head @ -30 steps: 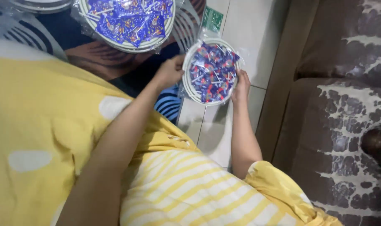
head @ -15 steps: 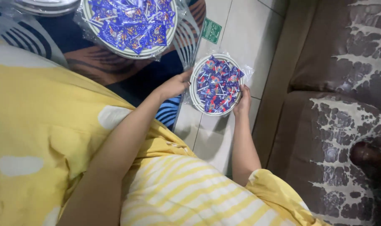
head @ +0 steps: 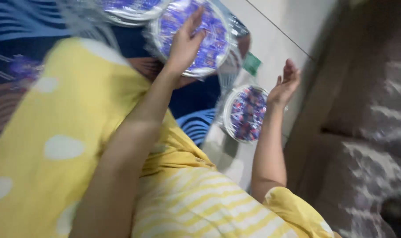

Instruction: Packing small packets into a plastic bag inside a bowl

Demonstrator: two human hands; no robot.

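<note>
My left hand (head: 185, 42) lies flat, fingers stretched, on a large round plate (head: 216, 42) of purple and blue wrapped sweets under clear plastic film. A smaller round plate (head: 243, 115) of the same sweets, also wrapped in film, sits on the floor below it. My right hand (head: 286, 83) hovers open just above and to the right of the small plate's rim, palm turned inward, holding nothing. The picture is blurred by motion.
A third wrapped plate (head: 130, 6) shows at the top edge. A blue patterned mat (head: 28, 26) lies under the plates. A small green card (head: 252, 64) rests on the pale floor tiles (head: 293, 26). A brown mottled sofa (head: 368, 132) fills the right side.
Both hands have let go of the small plate, which now rests on the floor. My left hand has moved up onto the large plate and my right hand has lifted away.
</note>
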